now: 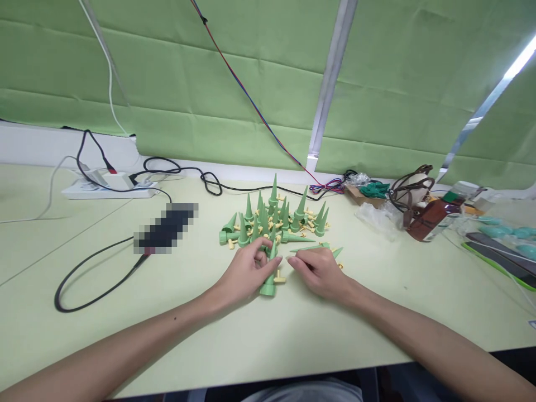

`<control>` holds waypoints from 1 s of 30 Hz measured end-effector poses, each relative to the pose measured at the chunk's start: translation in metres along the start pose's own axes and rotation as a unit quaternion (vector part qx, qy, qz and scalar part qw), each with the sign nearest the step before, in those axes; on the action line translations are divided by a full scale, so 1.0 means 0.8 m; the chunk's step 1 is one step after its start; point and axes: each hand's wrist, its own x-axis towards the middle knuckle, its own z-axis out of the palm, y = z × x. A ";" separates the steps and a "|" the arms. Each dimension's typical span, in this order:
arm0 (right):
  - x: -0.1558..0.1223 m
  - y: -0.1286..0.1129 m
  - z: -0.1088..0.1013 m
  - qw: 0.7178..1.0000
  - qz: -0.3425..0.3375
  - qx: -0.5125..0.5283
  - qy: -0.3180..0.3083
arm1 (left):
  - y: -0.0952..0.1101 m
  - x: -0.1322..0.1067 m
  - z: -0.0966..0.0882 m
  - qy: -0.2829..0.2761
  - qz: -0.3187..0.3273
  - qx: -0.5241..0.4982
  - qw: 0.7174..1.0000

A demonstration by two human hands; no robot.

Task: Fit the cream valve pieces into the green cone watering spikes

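At the far left of the bench a white power strip lies against the back edge, and a looping black cable runs to a dark, blurred-out object; both are well apart from the hands. Moving right, the left hand is curled around a green cone, thumb and fingers wrapped about its upper half. The cone's long axis runs almost straight away from the person, leaning a little right. Its wide collar is nearest the body and looks to be touching the bench, while its tip points at the pile of cones just behind. A small yellow peg lies just beside the collar, between the two hands. The right hand rests on the bench close by, its fingertips drawn into a narrow pinch aimed left at the held cone, near it but not touching. Whether they hold anything cannot be told. A lying cone rests just behind its knuckles, tip to the left. The left hand is thus on the cone, with the right a short reach away. At the far right stands a brown bag.
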 end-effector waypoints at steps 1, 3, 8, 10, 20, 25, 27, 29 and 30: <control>0.000 -0.001 0.000 1.000 -0.003 -0.001 -0.003 | -0.001 0.000 0.000 -0.002 0.001 0.016 1.000; -0.001 -0.002 0.001 1.000 -0.008 -0.003 -0.009 | -0.002 -0.001 -0.001 -0.008 0.015 0.057 0.998; -0.001 -0.003 0.003 1.000 -0.011 0.011 -0.017 | -0.004 -0.001 -0.003 -0.030 0.047 0.116 0.992; -0.001 -0.003 0.004 1.000 -0.013 0.017 -0.019 | -0.004 -0.001 -0.003 -0.031 0.056 0.134 0.989; 0.000 -0.003 0.004 0.999 -0.012 0.017 -0.030 | -0.002 0.001 -0.003 -0.036 0.070 0.201 0.976; 0.001 -0.001 0.003 1.000 -0.006 0.013 -0.004 | -0.005 0.001 -0.005 -0.036 0.075 0.218 0.972; 0.002 0.001 0.003 1.000 -0.004 0.002 0.013 | -0.007 0.002 -0.005 -0.034 0.078 0.232 0.969; 0.003 0.003 0.001 0.999 0.006 -0.014 0.029 | -0.008 0.003 -0.006 -0.031 0.083 0.245 0.965; 0.004 0.005 -0.001 0.999 0.013 -0.024 0.035 | -0.008 0.003 -0.006 -0.028 0.087 0.251 0.964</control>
